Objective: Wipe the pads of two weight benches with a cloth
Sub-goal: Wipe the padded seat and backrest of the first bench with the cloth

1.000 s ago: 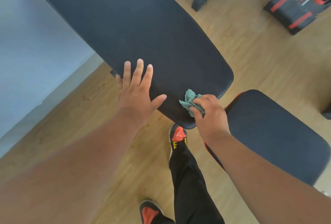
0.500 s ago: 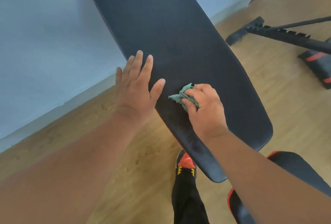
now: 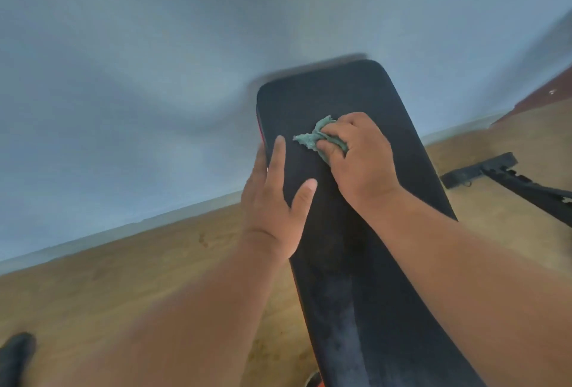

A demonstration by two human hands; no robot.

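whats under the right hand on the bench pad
A crumpled green cloth, gripped by the right hand against the black bench pad. Part of it sticks out left; the rest is hidden under the fingers.

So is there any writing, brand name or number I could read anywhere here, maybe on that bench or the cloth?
None can be read.
Black bench pad: plain, no label or logo showing.
Green cloth, gripped by the right hand: no print or tag visible.
Left hand rests on the pad's edge, beside a red strip with no text.
Black frame on the floor: blurred; no markings legible.
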